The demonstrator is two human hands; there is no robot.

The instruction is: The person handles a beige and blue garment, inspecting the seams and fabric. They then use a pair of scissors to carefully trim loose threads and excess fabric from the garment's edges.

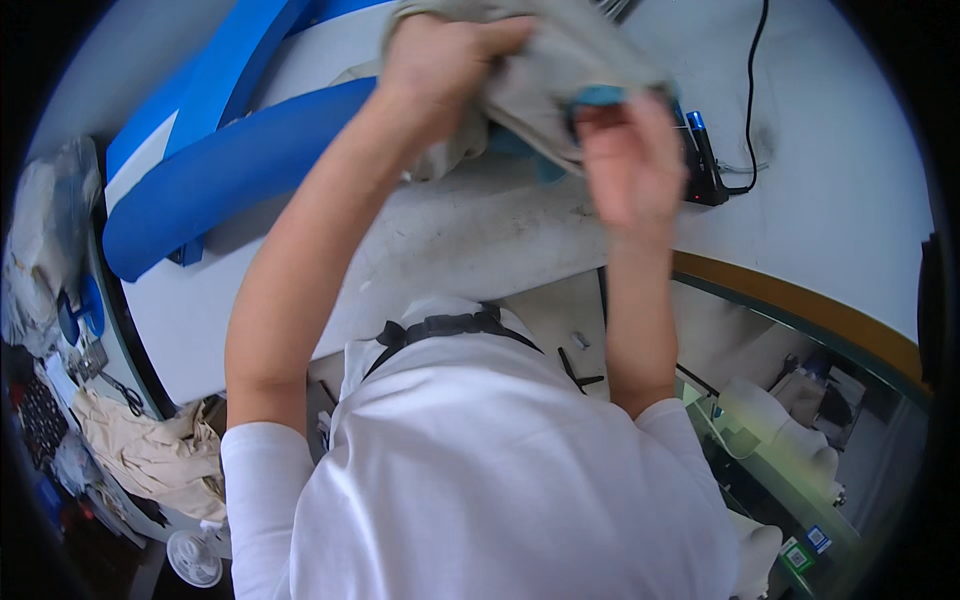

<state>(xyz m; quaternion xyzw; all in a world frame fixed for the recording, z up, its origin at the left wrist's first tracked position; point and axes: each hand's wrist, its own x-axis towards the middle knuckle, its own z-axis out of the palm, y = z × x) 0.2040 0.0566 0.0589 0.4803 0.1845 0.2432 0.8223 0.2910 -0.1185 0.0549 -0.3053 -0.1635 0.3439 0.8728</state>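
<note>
A light grey-beige cloth [545, 85] with teal patches along its edge is bunched up at the top of the head view, over the white table. My left hand [435, 70] is closed on its left part, the thumb lying across the fabric. At the cloth's right end, beside a teal edge, is my right hand [635, 160]. Its fingers are smeared by motion, so whether they grip the edge cannot be made out. The far part of the cloth runs out of the picture.
A blue curved padded board [240, 180] stands on the white table [480, 240] at the left. Right of the cloth is a small black device [705, 175] with a cable. Scissors [125, 393] and beige fabric [150, 440] lie far left. A glass counter [760, 450] stands at the right.
</note>
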